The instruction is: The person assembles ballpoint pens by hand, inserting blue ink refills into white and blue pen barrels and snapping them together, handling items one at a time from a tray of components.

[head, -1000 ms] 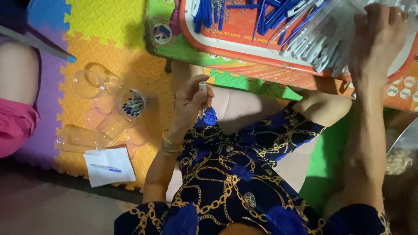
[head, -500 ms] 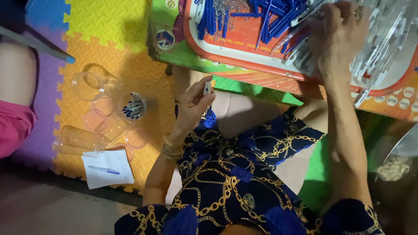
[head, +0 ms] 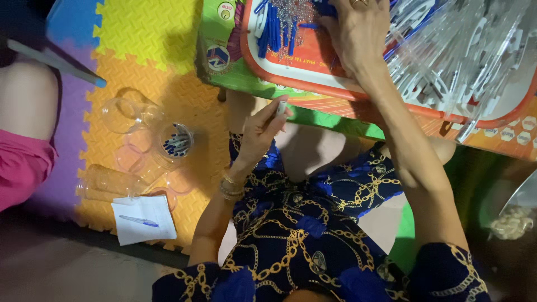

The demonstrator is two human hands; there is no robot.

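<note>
Head view, person seated on the floor with legs under a low table.

Left hand (head: 263, 131): raised over the lap, just below the table edge; thumb and fingertips pinched on one small pale tubular pen part (head: 282, 107), held upright. One gold bangle (head: 230, 187) on that wrist.

Right hand (head: 355, 33): palm down on the orange-rimmed rectangular plastic tray (head: 313, 84), fingers curled down into the contents at the top edge of the frame; whether they grip anything cannot be told.

Tray contents: one cluster of blue pen refills (head: 274, 28), too many to count; one large heap of clear plastic pen barrels (head: 464, 50), likewise uncountable.

Floor, left side, on the coloured foam puzzle mat (head: 145, 33): about five clear plastic cups, four seemingly empty (head: 120, 114), one holding small blue pieces (head: 176, 142). One white paper sheet (head: 144, 219) carrying one blue pen (head: 139, 221). A second person's knee in pink fabric (head: 19, 168) at the left edge.
</note>
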